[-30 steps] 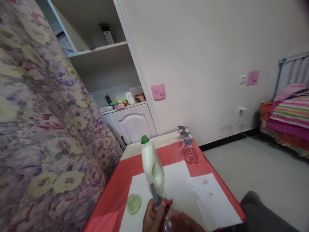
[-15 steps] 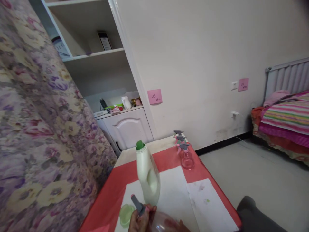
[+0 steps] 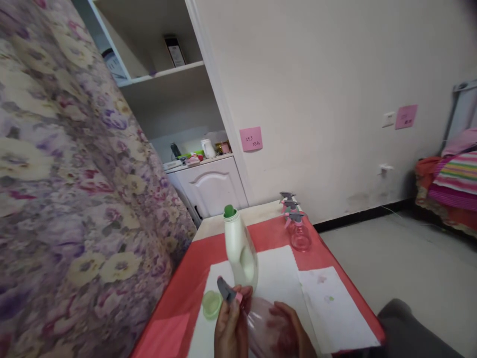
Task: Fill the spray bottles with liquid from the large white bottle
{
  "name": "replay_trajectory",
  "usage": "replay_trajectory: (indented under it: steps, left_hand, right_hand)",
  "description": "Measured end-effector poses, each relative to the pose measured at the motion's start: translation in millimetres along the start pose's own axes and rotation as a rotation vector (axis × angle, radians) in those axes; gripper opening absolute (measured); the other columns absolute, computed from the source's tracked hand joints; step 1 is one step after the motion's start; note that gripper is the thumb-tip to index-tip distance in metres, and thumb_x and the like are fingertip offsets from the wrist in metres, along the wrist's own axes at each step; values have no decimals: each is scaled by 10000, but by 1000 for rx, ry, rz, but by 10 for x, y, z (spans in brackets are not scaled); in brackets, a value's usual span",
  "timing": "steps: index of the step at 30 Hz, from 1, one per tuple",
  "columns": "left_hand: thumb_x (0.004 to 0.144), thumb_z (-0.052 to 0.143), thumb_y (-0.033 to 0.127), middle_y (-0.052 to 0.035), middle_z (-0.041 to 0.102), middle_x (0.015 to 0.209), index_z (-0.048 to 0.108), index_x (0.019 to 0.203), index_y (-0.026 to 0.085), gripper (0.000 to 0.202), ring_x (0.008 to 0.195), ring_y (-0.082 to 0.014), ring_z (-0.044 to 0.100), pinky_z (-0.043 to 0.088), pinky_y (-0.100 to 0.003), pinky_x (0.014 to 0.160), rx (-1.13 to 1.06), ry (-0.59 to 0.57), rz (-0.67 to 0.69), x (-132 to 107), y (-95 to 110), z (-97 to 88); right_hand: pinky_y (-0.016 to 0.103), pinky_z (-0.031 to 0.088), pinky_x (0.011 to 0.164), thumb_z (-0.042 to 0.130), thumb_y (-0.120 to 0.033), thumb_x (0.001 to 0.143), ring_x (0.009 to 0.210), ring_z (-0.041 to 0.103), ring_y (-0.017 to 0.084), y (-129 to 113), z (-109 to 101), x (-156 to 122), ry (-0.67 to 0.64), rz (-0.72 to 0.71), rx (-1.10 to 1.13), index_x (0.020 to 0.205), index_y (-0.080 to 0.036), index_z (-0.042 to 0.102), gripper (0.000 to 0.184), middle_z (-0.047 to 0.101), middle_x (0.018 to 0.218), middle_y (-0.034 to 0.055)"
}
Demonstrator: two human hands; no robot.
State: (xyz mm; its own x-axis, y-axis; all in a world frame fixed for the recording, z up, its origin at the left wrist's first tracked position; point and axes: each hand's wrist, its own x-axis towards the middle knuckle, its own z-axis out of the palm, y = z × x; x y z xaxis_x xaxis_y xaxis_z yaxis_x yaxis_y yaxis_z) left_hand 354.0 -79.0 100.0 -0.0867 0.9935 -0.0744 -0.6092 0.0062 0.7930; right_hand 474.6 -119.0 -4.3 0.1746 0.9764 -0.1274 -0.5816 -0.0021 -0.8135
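Left hand (image 3: 231, 323): grips the tilted sprayer (image 3: 261, 320) at its neck
Right hand (image 3: 294, 325): grasps its see-through body
Jug (image 3: 240, 251): upright on white paper (image 3: 278, 266), near the green cap (image 3: 211, 305)

A pink paper note (image 3: 251, 139) on the wall (image 3: 316, 99) bears two handwritten lines: the upper one seems to end in "43", its first figure unclear, and the lower one seems to start with "55", followed by a mark too small to make out. A second pink note (image 3: 406, 117), just beside the white socket (image 3: 388, 119), also carries handwriting, too blurred to read. The print on the dark box (image 3: 175, 51) on the shelf (image 3: 160, 74) is too small to read.
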Motion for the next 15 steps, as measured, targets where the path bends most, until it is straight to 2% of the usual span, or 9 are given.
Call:
replay_trajectory:
  steps: [3,5,9,11,15]
  left_hand:
    - [556,902,359,-41,774,882,749,876,186,395,887,-171,711,523,-265,894,-15,-4,-8,-42,17,42]
    - [547,906,360,-42,776,879,752,872,190,398,891,-174,710,520,-267,899,-18,1,-24,-54,17,42]
    - [565,899,359,-60,774,900,751,893,184,400,910,-182,709,500,-290,943,-10,8,-39,-46,2,3]
    - [570,896,361,-60,771,904,750,890,180,396,907,-187,711,502,-301,944,-2,15,-33,-38,0,-16]
    - [552,903,358,-61,769,883,745,886,177,411,889,-195,714,522,-310,914,24,9,-19,-30,19,-25]
  right_hand:
    - [341,547,684,798,-606,588,1074,612,322,-56,-19,-39,-2,16,-35,1117,-242,594,674,613,1229,153]
    - [360,552,735,809,-560,590,1116,594,336,-63,-13,-66,-3,-26,-63,1099,-257,612,624,606,1244,139]
    - [397,545,773,805,-523,595,1096,603,342,29,13,-86,74,-158,-114,1103,-252,620,605,580,1250,151]
    - [391,542,751,792,-547,601,1072,609,337,87,19,-66,97,-165,-111,1100,-241,615,612,582,1230,162]
    - [357,535,630,797,-583,565,1017,613,333,155,23,-4,72,-56,-62,1099,-241,591,667,593,1202,168]
